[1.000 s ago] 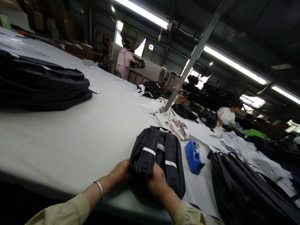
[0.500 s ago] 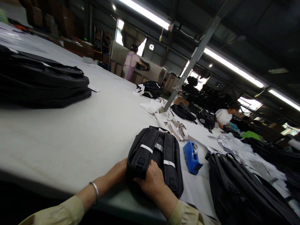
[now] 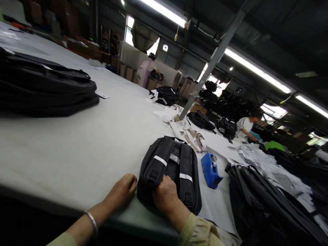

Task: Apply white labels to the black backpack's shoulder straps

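A black backpack [image 3: 176,177] lies with its shoulder straps facing up near the front edge of the table. White bands are wrapped around both straps. My right hand [image 3: 166,194] is closed on the backpack between the straps, by the lower end of the left one; its fingertips are hidden. Just left of the bag, my left hand [image 3: 121,191] is held with curled fingers, a little apart from it. Whether anything small is in those fingers cannot be seen. A blue tape dispenser [image 3: 210,171] stands right of the backpack.
A stack of black bags [image 3: 46,87] sits on the white table [image 3: 102,136] at left. More black backpacks [image 3: 266,205] lie at right, beside clear plastic bags [image 3: 276,171]. Paper scraps [image 3: 193,136] surround a metal post [image 3: 210,68]. Two people work farther back.
My left hand has come away from the backpack's left side, moving slightly left. My right hand stays on the bag, its thumb now tucked in.
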A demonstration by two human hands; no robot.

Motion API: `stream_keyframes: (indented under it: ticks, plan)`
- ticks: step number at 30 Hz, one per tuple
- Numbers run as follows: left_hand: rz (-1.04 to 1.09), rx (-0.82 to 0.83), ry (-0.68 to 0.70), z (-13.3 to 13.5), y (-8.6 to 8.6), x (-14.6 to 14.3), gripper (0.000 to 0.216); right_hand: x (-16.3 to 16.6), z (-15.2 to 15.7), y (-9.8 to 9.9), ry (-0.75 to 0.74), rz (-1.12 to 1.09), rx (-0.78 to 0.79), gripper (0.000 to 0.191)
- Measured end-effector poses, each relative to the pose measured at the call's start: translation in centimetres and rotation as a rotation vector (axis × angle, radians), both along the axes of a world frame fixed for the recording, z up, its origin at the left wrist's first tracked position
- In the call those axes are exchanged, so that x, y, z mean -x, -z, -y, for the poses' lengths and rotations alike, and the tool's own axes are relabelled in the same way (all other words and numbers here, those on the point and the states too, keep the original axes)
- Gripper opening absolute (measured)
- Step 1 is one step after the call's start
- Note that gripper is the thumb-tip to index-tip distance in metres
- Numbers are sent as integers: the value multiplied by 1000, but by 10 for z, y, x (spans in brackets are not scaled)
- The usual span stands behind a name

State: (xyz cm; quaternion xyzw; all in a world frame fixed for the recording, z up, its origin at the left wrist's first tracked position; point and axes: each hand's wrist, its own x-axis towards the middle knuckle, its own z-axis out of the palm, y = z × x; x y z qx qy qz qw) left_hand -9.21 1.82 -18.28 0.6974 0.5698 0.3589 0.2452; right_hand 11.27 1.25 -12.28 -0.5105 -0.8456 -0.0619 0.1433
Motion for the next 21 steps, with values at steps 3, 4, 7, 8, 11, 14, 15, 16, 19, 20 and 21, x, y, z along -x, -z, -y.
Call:
stream_keyframes:
  ticks: [3,4,7,8,11,14,15,16,19,20,21]
  plan:
    - [29,-15,65,2,-9,6,18,-6,1,-3,-63,-79,-36,26]
    - [59,-10,123,3,-12,6,18,-7,1,-3,-79,-110,-46,28]
    - [142,55,228,4,-18,2,19,-10,2,-2,-105,-190,-57,33]
    - [153,79,220,3,-18,-2,17,-10,1,-1,-108,-209,-57,34]
    - [153,120,173,-2,-14,-11,15,-12,0,2,-111,-248,-47,34]
    - [143,130,191,-5,-11,-15,15,-13,-1,1,-108,-264,-10,35]
    - [128,123,189,-6,-12,-14,15,-14,-1,0,-99,-265,6,36]
    - [107,109,183,-6,-15,-13,16,-14,-2,-2,-83,-261,22,37]
    - [17,26,143,-5,-33,-7,22,-14,0,-11,-25,-202,68,36]
    - [-17,-9,123,-6,-40,-3,23,-13,1,-14,-17,-167,80,35]
    - [-51,-42,102,-6,-47,1,22,-12,2,-16,-18,-128,91,33]
